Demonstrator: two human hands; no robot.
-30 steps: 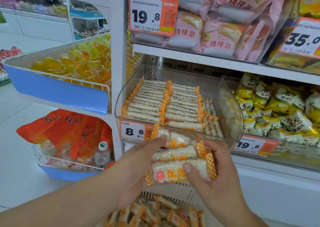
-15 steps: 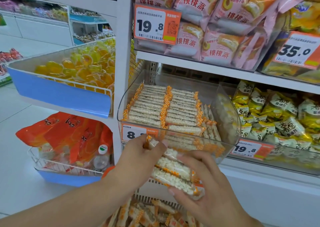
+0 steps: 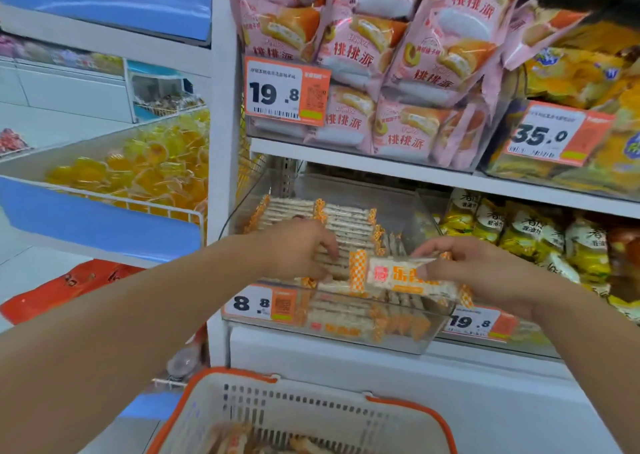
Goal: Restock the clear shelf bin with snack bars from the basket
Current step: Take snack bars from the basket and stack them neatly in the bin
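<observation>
**A:** Laying these in flat is the trick, I'd say. The right hand [image 3: 485, 273] pinches 1 snack bar [image 3: 408, 277] by its far end, held level just over the front edge of the clear bin [image 3: 398, 339]. The left hand [image 3: 294, 249] reaches into the bin, fingers curled over the rows of bars [image 3: 339, 221] already there; I cannot tell whether it grips 1 or only steadies them.

**B:** So match the row?

**A:** Yes: line the orange checked ends up with the others, then slide it down rather than drop it. The wrappers look slick and crinkly, the bars long, flat and pale.

**B:** And the bin?

**A:** Hard see-through plastic with a rounded corner. More bars wait in the slotted basket [image 3: 346, 415] below, cream with an orange rim.
</observation>
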